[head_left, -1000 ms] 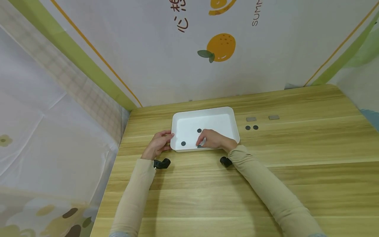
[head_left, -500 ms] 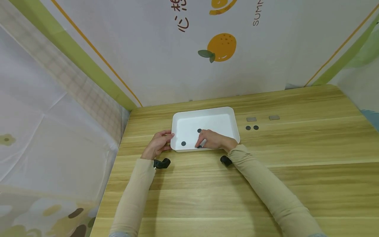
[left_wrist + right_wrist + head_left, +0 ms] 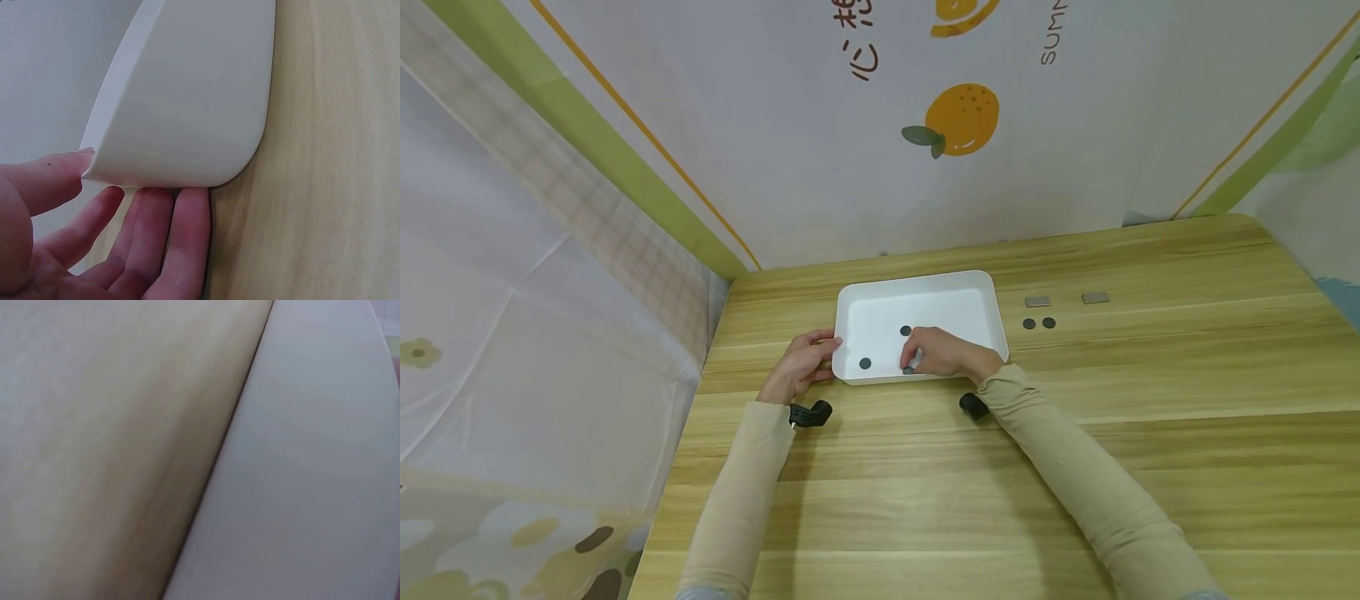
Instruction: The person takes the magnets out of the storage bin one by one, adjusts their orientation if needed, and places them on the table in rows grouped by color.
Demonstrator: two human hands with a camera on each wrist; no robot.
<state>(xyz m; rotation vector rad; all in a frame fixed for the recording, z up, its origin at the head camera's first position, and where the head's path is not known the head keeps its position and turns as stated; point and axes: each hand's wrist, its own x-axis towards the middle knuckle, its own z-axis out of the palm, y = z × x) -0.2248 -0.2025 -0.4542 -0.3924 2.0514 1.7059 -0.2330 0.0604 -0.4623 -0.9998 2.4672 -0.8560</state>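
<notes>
A shallow white tray [image 3: 951, 310] rests on the wooden table. My left hand [image 3: 803, 363] holds its left end. In the left wrist view, the thumb [image 3: 56, 178] lies on the rim and fingertips touch the outer wall. My right hand [image 3: 936, 352] reaches over the near wall, fingers bent down, pinching a dark round disc [image 3: 908, 371] near the tray's front side. Its fingertips are partly hidden. Inside the tray, one dark disc [image 3: 865, 363] lies near the left front corner and another disc [image 3: 906, 331] lies just beyond my right hand.
To the right of the tray, two dark discs [image 3: 1039, 323] lie side by side. Behind them are two grey rectangular pieces [image 3: 1037, 302]. A printed curtain [image 3: 1045, 183] hangs at the table's back edge. The right wrist view shows mostly the tray's outer wall [image 3: 300, 456].
My right fingertips shift slightly left, then back right, and the disc at them moves a little to the right. The left hand and the tray stay in place.
</notes>
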